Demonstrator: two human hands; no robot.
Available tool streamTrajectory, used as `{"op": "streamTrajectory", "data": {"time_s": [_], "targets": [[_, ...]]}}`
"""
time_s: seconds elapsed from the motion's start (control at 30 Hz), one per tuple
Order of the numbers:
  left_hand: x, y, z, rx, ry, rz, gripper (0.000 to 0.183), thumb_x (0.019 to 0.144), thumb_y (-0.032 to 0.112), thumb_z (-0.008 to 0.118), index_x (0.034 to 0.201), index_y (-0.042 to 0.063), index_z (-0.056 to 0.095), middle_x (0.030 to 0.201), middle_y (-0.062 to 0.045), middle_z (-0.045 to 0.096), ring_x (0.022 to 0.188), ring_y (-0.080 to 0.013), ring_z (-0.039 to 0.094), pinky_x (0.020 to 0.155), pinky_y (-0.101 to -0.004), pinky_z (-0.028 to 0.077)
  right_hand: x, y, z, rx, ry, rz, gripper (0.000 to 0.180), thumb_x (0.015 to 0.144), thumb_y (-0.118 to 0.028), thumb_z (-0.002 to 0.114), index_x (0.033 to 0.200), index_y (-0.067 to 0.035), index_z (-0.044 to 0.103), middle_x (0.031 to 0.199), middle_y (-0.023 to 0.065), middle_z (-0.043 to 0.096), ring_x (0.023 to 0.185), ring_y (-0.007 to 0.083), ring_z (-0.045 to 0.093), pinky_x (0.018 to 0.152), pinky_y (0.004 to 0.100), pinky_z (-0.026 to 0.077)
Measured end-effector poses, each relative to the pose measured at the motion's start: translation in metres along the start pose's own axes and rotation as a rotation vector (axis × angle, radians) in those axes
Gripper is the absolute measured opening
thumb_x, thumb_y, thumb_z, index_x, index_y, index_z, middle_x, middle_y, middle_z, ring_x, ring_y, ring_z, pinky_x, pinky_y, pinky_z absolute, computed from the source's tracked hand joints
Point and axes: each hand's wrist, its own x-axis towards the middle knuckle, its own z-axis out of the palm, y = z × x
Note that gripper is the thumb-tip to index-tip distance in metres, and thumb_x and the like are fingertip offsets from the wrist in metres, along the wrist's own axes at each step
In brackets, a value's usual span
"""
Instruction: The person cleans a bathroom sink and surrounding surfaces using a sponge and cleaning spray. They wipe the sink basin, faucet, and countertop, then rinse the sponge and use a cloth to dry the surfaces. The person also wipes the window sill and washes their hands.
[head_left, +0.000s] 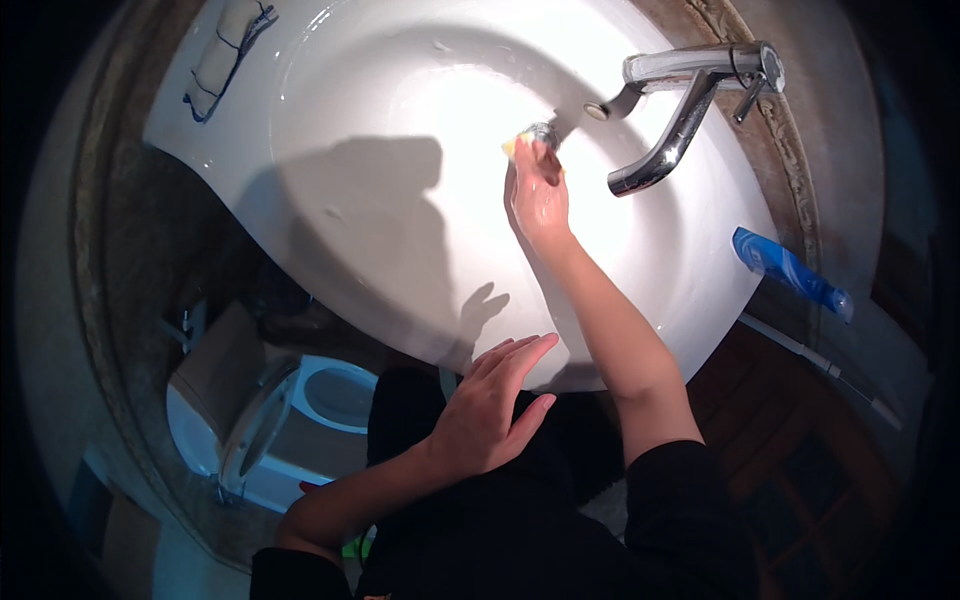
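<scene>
Before me is a white ceramic washbasin (360, 247), brightly lit in the middle. My right hand (541, 191) reaches down into the bowl, wet, with its fingers closed around a yellow sponge or cloth (510, 145) that is mostly hidden beneath them. Those fingertips are at the metal drain fitting (541, 133). Near the front rim my left hand (491, 409) hangs with nothing in it, thumb apart from the fingers. To the right of my right hand, the spout of a chrome faucet (660, 161) curves over the bowl.
A blue bottle (791, 274) lies at the basin's right edge. On the back left rim rests a pale rolled cloth or pad with dark edging (225, 60). A toilet (277, 427) with its lid raised stands at lower left. A white pole (817, 364) leans at right.
</scene>
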Motion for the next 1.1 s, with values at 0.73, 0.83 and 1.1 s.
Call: {"op": "streamTrajectory", "data": {"time_s": [0.73, 0.83, 1.1], "targets": [[-0.004, 0.0, 0.005, -0.002, 0.026, 0.062, 0.068, 0.09, 0.005, 0.072, 0.147, -0.002, 0.036, 0.142, -0.022, 0.053, 0.131, -0.04, 0.053, 0.113, -0.0485, 0.041, -0.026, -0.001, -0.026, -0.172, -0.043, -0.067, 0.032, 0.093, 0.0, 0.061, 0.124, 0.004, 0.065, 0.121, 0.0252, 0.067, 0.111, 0.041, 0.065, 0.097, 0.0459, 0.054], [-0.003, 0.001, 0.002, 0.001, 0.031, 0.064, 0.069, 0.089, 0.005, 0.072, 0.147, -0.002, 0.036, 0.142, -0.021, 0.053, 0.13, -0.0398, 0.054, 0.113, -0.0487, 0.041, -0.038, 0.01, -0.037, -0.297, -0.047, -0.104, 0.031, 0.093, 0.0, 0.06, 0.124, 0.004, 0.064, 0.118, 0.0254, 0.068, 0.104, 0.0403, 0.068, 0.097, 0.0456, 0.055], [-0.006, -0.003, 0.0, 0.007, 0.06, 0.06, 0.068, 0.089, 0.005, 0.073, 0.147, -0.001, 0.038, 0.141, -0.021, 0.054, 0.13, -0.0399, 0.054, 0.112, -0.0486, 0.042, 0.007, 0.005, -0.042, 0.001, -0.038, 0.172, 0.038, 0.096, 0.002, 0.056, 0.133, -0.004, 0.058, 0.124, 0.0206, 0.065, 0.105, 0.0396, 0.067, 0.089, 0.044, 0.057]]}}
